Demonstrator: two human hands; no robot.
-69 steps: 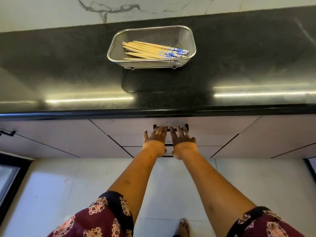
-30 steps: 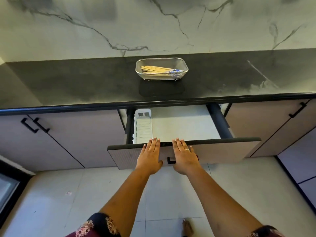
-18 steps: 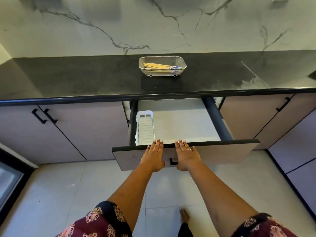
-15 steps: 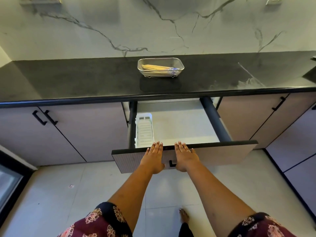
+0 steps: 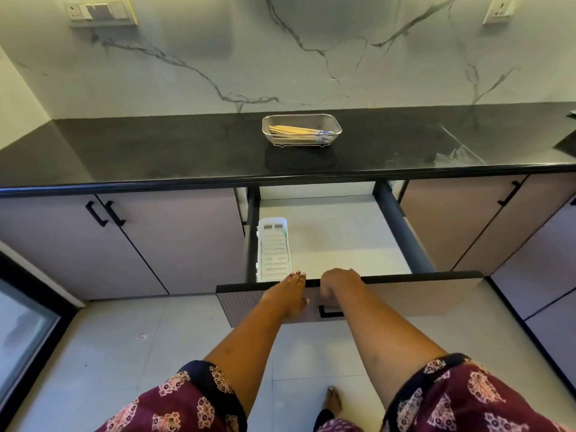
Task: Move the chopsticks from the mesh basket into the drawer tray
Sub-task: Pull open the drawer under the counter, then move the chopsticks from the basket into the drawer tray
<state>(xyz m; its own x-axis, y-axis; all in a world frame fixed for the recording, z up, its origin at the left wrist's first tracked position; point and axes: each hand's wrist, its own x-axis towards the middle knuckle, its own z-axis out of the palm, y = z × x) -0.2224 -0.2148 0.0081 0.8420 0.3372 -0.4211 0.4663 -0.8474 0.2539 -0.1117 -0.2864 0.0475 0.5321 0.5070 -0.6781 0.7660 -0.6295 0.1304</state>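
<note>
No text, label, brand, number or sign can be read anywhere in the view. The chopsticks carry a blue pattern at one end, too small to make out as writing. The wall switch plate and the socket show no legible marking, and the sleeves bear only a floral print.

black countertop | marble wall | switch panel top-left | cabinet doors
</note>
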